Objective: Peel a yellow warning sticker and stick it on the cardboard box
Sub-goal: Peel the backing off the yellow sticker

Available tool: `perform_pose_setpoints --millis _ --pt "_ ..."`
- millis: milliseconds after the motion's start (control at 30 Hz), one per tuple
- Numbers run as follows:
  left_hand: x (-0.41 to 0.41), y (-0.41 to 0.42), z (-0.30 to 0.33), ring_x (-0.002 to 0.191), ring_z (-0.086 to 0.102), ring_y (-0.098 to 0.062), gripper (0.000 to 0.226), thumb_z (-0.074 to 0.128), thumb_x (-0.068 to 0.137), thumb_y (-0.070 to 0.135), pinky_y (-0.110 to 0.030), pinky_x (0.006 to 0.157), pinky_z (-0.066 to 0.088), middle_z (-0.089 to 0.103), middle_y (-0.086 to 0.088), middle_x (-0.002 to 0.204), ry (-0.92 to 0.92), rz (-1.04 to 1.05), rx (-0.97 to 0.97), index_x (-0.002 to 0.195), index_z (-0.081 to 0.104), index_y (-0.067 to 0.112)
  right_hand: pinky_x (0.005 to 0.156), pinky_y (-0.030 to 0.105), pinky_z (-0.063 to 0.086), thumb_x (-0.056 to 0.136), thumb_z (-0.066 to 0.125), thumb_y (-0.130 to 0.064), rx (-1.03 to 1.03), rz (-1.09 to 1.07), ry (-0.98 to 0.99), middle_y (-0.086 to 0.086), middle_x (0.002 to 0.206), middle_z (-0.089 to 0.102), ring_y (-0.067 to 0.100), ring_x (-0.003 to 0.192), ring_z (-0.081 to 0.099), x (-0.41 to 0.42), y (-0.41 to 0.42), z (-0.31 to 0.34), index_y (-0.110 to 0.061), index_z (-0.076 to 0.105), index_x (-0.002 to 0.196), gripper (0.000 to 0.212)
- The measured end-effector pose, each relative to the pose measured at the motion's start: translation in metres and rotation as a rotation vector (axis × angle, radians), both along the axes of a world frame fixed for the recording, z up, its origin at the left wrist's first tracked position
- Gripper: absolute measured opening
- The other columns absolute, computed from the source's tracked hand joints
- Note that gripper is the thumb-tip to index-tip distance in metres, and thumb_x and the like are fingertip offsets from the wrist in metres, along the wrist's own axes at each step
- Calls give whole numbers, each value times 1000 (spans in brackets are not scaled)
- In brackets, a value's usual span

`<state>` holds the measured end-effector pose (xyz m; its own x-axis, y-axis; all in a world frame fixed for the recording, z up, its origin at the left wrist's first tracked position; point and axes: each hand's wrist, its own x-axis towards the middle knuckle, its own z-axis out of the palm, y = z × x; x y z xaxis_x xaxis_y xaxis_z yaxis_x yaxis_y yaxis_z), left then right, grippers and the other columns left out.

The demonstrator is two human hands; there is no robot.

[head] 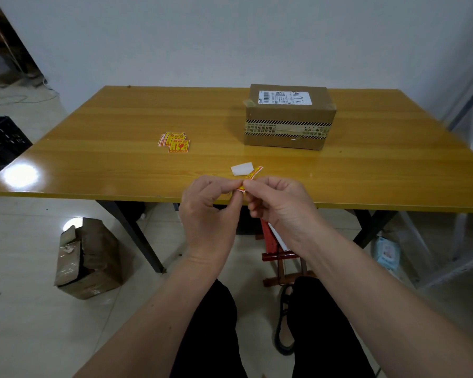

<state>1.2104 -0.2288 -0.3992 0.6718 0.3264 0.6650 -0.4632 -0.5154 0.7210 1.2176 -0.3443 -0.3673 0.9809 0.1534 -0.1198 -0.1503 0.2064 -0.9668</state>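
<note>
My left hand (206, 207) and my right hand (280, 203) meet above the table's near edge, both pinching one yellow warning sticker (253, 173). Its white backing (242, 168) curls away at the top, partly separated from the yellow and red face. The cardboard box (288, 117), sealed with striped tape and bearing a white shipping label, stands on the table's far right side, well beyond my hands. A small pile of yellow warning stickers (175, 143) lies on the wooden table (120, 148), left of the box.
A torn cardboard box (88, 259) sits on the tiled floor under the table's left end. A black crate (0, 143) stands at the far left. A red wooden stool (281, 255) is under the table near my knees.
</note>
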Motion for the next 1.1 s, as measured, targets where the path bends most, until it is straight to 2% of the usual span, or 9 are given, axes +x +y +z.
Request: perform_pose_setpoints --millis 200,300,500,600,733,867,1100 --pt "-6 -1 2 72 61 -9 16 67 75 13 -28 72 49 63 13 75 30 -27 -11 84 70 26 54 21 45 83 66 -11 24 -32 2 3 64 58 11 58 51 1 -3 -3 -6 67 76 9" --pt "-7 -1 3 71 60 -10 14 68 75 12 -25 70 48 63 11 73 14 -32 -14 82 69 24 54 20 45 84 65 -10 44 -27 -2 2 63 58 10 58 51 1 -4 -3 -6 68 77 9" --pt "-4 -1 1 68 60 -15 10 67 74 12 -47 68 51 62 8 70 -11 3 -41 77 70 22 52 20 45 86 63 -12 87 -8 -22 0 62 61 11 58 51 0 -5 -4 -10 69 77 11" --pt "-5 -2 2 68 59 -12 13 69 74 12 -49 69 50 60 10 69 -6 17 -28 78 69 25 54 21 45 84 66 -15 70 10 -35 1 65 61 12 59 52 0 -5 -4 -10 69 79 8" --pt "-7 -3 4 68 56 -3 20 72 75 10 -40 69 50 58 17 70 14 4 -25 81 69 29 55 23 46 77 72 -10 3 0 -63 1 65 62 10 58 53 0 -6 -5 -13 70 76 4" --pt "-7 -4 5 67 54 1 17 74 75 9 -24 68 46 59 12 69 69 11 -18 83 74 25 54 22 46 78 71 -5 -6 -25 -84 -3 58 62 8 54 54 0 -5 -6 -11 69 77 6" --pt "-10 -6 8 68 56 -3 15 72 74 14 -42 73 51 63 6 71 104 21 -30 82 73 27 51 19 46 76 72 -6 -25 -51 -103 -4 56 61 7 53 54 -2 -4 -3 -12 68 73 8"
